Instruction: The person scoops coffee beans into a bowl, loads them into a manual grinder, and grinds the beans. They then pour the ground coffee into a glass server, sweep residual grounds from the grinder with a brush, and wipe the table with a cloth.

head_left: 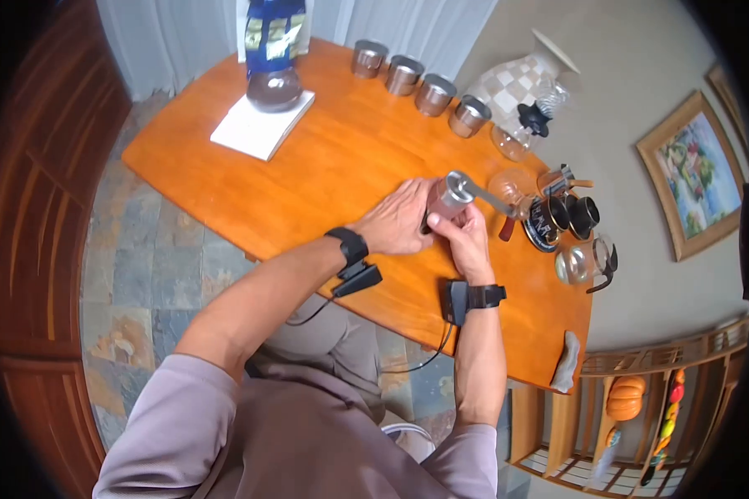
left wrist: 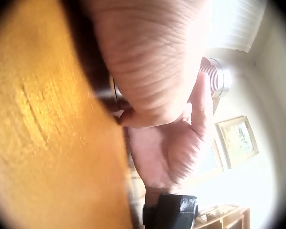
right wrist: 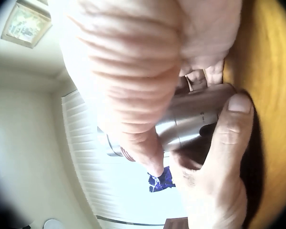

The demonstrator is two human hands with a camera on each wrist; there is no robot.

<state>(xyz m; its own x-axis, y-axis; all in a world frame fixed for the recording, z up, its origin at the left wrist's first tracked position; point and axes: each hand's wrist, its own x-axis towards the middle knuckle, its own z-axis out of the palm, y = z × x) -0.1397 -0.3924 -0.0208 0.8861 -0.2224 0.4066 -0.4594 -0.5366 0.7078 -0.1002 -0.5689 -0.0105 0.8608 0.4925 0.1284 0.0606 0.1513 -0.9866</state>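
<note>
Both hands are at a hand coffee grinder (head_left: 452, 196), a metal cylinder with a crank arm reaching out to the right and a dark red knob. It stands slightly tilted close over the wooden table. My left hand (head_left: 399, 218) grips its lower part, the thumb (right wrist: 229, 126) lying along the base. Higher up, my right hand (head_left: 463, 236) wraps the body, with the thumb on the near side and fingers behind. In the left wrist view, the ribbed upper part of the grinder shows past the right thumb, and the hands hide most of its body.
Several lidded canisters (head_left: 434, 96) line the table's back edge. At the far left, a dark round vessel (head_left: 275, 90) sits on a white pad (head_left: 254, 131) before a blue bag (head_left: 275, 37). Black cups (head_left: 582, 218) and a glass carafe (head_left: 576, 263) stand right of the crank.
</note>
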